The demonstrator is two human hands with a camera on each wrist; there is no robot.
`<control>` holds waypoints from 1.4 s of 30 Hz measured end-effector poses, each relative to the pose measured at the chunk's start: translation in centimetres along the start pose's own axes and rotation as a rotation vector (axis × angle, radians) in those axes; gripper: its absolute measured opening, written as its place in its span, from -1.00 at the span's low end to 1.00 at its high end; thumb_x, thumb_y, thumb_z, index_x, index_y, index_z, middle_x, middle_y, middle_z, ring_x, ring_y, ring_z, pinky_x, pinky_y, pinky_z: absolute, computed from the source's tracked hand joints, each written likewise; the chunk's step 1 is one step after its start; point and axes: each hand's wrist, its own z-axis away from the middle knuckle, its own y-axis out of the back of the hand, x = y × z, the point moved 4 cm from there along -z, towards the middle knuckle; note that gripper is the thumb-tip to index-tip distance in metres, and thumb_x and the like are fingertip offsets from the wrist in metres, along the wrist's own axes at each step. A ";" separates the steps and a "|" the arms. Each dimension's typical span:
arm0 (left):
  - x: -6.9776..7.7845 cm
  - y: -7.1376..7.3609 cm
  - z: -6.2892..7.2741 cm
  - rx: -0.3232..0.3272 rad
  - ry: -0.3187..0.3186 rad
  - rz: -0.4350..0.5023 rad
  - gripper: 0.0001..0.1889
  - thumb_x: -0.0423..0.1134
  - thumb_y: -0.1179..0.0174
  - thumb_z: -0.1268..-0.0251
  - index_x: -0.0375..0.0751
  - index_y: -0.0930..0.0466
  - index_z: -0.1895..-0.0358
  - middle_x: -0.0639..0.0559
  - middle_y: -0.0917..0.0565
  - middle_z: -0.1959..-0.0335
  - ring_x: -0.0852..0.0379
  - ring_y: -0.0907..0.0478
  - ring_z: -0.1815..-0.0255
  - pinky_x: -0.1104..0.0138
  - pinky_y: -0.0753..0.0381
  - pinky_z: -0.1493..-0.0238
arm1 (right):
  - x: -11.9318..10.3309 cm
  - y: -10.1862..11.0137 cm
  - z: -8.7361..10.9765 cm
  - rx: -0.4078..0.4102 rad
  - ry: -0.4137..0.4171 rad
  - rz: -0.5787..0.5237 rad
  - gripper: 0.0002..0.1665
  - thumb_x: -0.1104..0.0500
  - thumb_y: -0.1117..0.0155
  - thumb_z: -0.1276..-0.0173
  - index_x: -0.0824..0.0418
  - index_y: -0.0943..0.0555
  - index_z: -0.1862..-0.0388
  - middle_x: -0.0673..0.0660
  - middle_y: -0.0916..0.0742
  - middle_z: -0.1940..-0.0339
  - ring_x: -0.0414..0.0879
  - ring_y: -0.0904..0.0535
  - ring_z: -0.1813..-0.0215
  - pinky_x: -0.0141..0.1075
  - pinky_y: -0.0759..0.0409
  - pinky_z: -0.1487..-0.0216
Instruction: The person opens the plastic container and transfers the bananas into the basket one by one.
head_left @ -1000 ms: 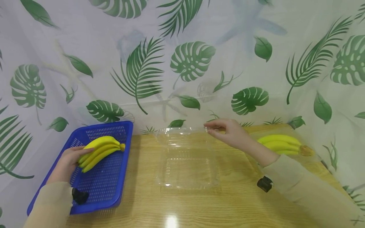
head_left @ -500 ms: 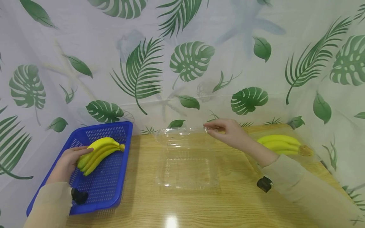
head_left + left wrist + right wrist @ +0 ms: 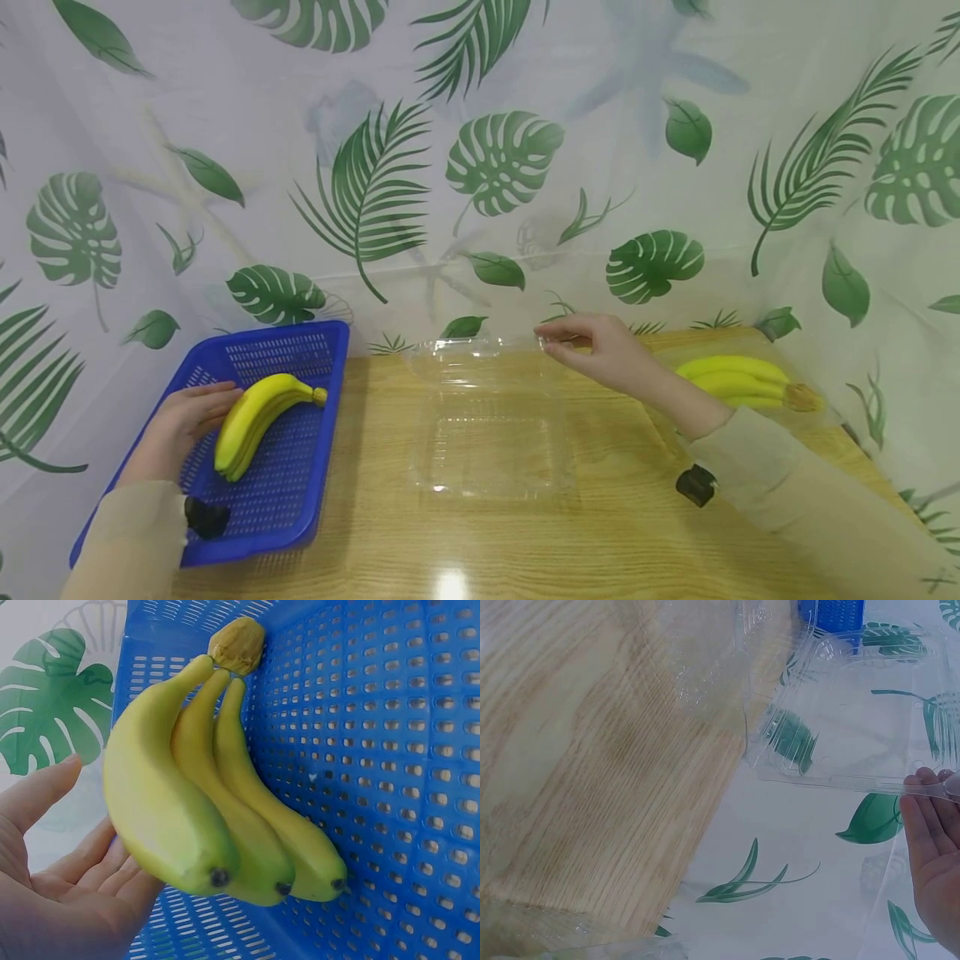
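A bunch of yellow bananas [image 3: 258, 425] lies in a blue plastic basket [image 3: 328, 450] at the left. Its stem end points toward the basket's right wall in the head view. My left hand [image 3: 180, 421] is beside the bunch with fingers extended. In the left wrist view its fingers reach behind the nearest banana [image 3: 154, 787], fingertips partly hidden. At the middle of the table stands a clear plastic clamshell box [image 3: 491, 450] with its lid raised. My right hand [image 3: 600, 354] pinches the lid's upper right edge; in the right wrist view the fingertips meet the lid [image 3: 840, 727] rim.
Another bunch of bananas [image 3: 731, 379], in a clear plastic covering, lies at the right behind my right forearm. A leaf-printed curtain [image 3: 495, 167] hangs at the table's back and sides. The wood-grain table [image 3: 525, 550] extends in front of the box.
The bananas in the basket have rotated, their free tips swinging down toward me. My left hand has loosened from the bunch, fingers straightening. My right hand has stayed at the lid.
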 end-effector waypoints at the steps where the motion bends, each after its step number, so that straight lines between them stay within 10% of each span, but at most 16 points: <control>1: 0.1 0.0 0.0 -0.001 -0.005 -0.001 -0.18 -0.22 -0.21 -0.60 -0.56 0.02 -0.65 0.54 -0.58 0.43 0.56 -0.63 0.37 0.60 -0.70 0.26 | 0.0 0.0 0.0 -0.001 -0.001 -0.001 -0.62 0.24 -0.29 -0.58 0.37 -0.69 -0.27 0.31 -0.80 -0.21 0.19 -0.77 -0.19 -0.01 -0.76 -0.29; 16: 2.2 -1.2 0.6 -0.099 -0.104 0.062 -0.19 -0.27 -0.16 -0.63 -0.50 0.12 -0.68 0.59 -0.66 0.35 0.60 -0.66 0.26 0.63 -0.72 0.13 | -0.1 0.0 -0.1 -0.005 0.014 0.008 -0.63 0.24 -0.29 -0.57 0.38 -0.69 -0.25 0.31 -0.80 -0.21 0.19 -0.77 -0.18 -0.01 -0.76 -0.29; 42: 6.5 -8.2 3.2 -0.175 -0.256 -0.091 -0.28 -0.14 -0.26 -0.59 -0.35 -0.22 -0.63 0.55 -0.68 0.07 0.59 -0.62 0.00 0.50 -0.66 -0.30 | -0.6 -0.2 0.3 -0.024 0.018 0.020 -0.62 0.21 -0.33 -0.55 0.34 -0.70 -0.25 0.28 -0.81 -0.21 0.12 -0.79 -0.13 -0.06 -0.77 -0.27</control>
